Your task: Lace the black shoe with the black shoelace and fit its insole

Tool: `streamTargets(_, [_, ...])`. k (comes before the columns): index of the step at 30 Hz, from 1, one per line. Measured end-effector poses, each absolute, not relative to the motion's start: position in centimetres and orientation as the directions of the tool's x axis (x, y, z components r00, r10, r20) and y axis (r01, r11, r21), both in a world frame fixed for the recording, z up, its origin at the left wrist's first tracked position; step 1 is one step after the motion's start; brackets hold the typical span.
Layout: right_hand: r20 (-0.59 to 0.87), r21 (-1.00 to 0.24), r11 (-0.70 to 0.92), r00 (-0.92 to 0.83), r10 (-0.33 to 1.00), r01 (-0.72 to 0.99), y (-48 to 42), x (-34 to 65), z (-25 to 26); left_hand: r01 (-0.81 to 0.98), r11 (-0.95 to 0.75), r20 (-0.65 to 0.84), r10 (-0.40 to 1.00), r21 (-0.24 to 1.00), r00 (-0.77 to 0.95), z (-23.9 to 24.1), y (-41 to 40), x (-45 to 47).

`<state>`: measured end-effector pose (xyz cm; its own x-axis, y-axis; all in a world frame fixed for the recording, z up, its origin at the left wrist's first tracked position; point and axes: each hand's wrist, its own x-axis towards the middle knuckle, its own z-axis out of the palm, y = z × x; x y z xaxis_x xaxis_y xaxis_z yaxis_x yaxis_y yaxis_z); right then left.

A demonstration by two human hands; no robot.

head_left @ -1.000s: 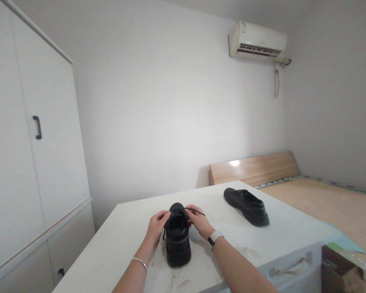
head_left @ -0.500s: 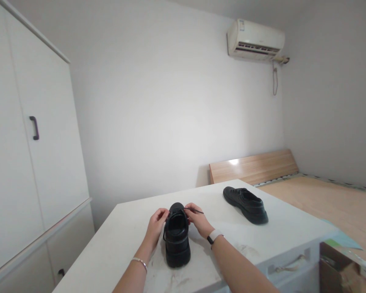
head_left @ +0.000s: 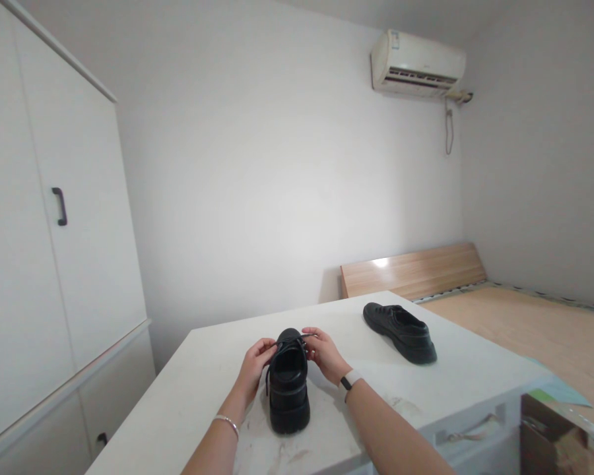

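White table (head_left: 198, 402): flat, smudged; near side partly cut off below.
Near shoe (head_left: 289, 404): 6 o'clock in my view, heel toward me; black, smooth, thick-soled.
Left hand (head_left: 257, 359): shoe's 10 o'clock; my fingertips pinch the lace (head_left: 291, 342).
Right hand (head_left: 325, 356): 2 o'clock, at the lace; whether clamped, I cannot tell.
Hard to make out: how the thin black lace crosses.
Far shoe (head_left: 400, 336): 2 o'clock beyond, round-toed.

At bottom centre, my left hand (head_left: 253, 364) and right hand (head_left: 325, 356) are holding the laces (head_left: 290, 341) of a shoe (head_left: 289, 401); a second shoe (head_left: 400, 335) is lying lower right, an aircon (head_left: 420, 61) hanging upper right.
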<state>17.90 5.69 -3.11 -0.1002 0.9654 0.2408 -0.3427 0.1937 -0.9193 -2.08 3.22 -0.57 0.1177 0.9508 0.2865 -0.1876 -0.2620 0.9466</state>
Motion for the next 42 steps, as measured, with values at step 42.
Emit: streamTargets(42, [0.276, -0.659, 0.163, -0.035, 0.96, -0.734, 5.4, 18.6, -1.4, -0.336, -0.183, 0.251, 0.953, 0.924, 0.172, 0.0, 2.0, -1.0])
